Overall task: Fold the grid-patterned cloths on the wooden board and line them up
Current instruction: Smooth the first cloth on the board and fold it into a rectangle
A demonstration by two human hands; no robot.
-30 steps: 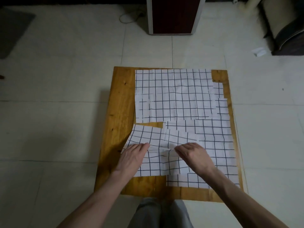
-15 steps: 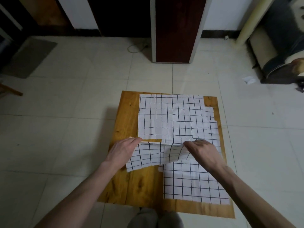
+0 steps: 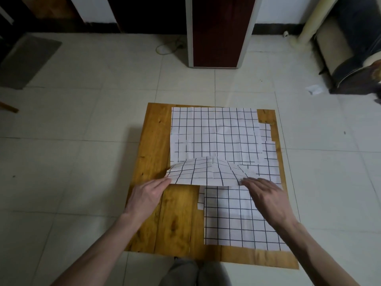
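Both hands are pinching the near edge of a folded grid-patterned cloth: left hand, right hand, over the wooden board.

**Room around the work area**

Pale tiled floor. A dark red cabinet with a white frame stands at the far wall, a cable looped beside it. A grey mat lies far left; a scrap of white paper far right.

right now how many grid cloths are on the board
At least 3: a large cloth at the far end, one at the near right, and one being folded mid-board. Edges peeking out at the right suggest more may lie hidden beneath.
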